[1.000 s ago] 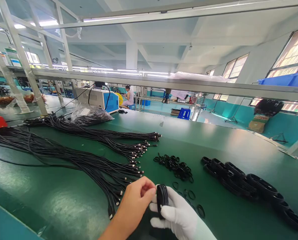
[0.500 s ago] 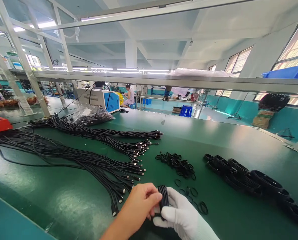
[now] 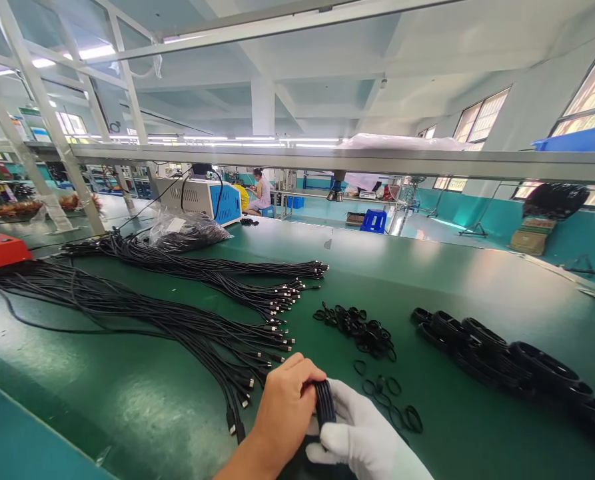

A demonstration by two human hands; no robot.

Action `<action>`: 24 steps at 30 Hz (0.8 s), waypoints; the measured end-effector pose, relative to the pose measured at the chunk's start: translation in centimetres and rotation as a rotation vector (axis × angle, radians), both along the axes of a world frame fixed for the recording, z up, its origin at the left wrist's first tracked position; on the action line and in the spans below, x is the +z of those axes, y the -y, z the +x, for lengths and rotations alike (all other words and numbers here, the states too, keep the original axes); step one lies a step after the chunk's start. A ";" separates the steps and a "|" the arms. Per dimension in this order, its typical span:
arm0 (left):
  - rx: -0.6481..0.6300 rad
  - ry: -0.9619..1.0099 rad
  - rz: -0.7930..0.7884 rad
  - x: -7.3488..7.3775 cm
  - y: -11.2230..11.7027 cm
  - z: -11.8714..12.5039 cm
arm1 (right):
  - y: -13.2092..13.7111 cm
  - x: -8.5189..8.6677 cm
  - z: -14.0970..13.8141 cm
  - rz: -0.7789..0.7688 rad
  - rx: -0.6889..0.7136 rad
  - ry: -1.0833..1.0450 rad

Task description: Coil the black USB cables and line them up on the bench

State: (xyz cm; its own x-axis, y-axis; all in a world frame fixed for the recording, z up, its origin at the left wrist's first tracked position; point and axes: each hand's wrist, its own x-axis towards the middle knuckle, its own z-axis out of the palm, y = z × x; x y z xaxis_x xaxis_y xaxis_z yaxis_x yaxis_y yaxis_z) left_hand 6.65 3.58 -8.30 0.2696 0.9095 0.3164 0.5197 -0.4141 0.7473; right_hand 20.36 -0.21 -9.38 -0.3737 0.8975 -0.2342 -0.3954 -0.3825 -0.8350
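A coiled black cable (image 3: 326, 404) is held between my two hands near the front of the bench. My bare left hand (image 3: 290, 407) grips the coil's left side, thumb and fingers closed at its upper end. My right hand (image 3: 360, 430), in a white glove, wraps the coil from the right, thumb across its lower part. The coil's underside is hidden by my fingers. Just right of my glove lie several loose black rings (image 3: 390, 400), with a pile of more small black rings (image 3: 360, 328) behind them.
Long black cables (image 3: 177, 320) spread over the left of the green bench (image 3: 377, 267), connector ends toward me. Finished coils (image 3: 497, 360) form a row at right. A plastic bag (image 3: 187, 230), a white-blue machine (image 3: 202, 197) and a red box (image 3: 2, 250) stand farther left. A person sits beyond.
My left hand has moved slightly up and right along the coil, its fingers now at the coil's upper end. My right hand keeps its hold. The view has shifted slightly.
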 end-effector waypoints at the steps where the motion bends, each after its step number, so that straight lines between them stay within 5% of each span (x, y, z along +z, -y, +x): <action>1: 0.007 -0.011 -0.031 0.4 -0.2 0.0 | -0.1 0.0 0.1 -0.002 0.022 -0.046; 6: -0.084 0.076 -0.280 3.1 -1.7 -1.2 | -0.5 0.1 1.2 -0.020 0.177 -0.409; 10: 0.067 0.186 -0.307 2.6 -3.9 -2.8 | -0.5 0.1 1.8 0.006 0.156 -0.454; 12: 0.112 0.149 -0.291 1.2 -4.8 -3.5 | -0.7 0.5 2.0 0.066 0.068 -0.231; 16: 0.107 -0.002 -0.233 -1.9 -5.8 -4.1 | -3.0 2.2 3.7 0.223 -0.208 0.708; 20: 0.000 -0.107 -0.195 -3.3 -5.5 -3.6 | -7.3 4.0 8.4 0.199 -0.426 1.175; 24: -0.113 -0.250 -0.115 -4.0 -5.2 -2.8 | -11.5 4.9 12.2 0.168 -0.418 1.565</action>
State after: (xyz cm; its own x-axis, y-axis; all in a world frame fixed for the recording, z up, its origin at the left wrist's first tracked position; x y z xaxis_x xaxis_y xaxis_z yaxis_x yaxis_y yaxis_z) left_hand 3.86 8.75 -12.35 0.4282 0.8951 0.1244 0.6487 -0.4003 0.6473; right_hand 32.53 11.31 -4.51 0.3844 0.9228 -0.0240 0.7851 -0.3405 -0.5174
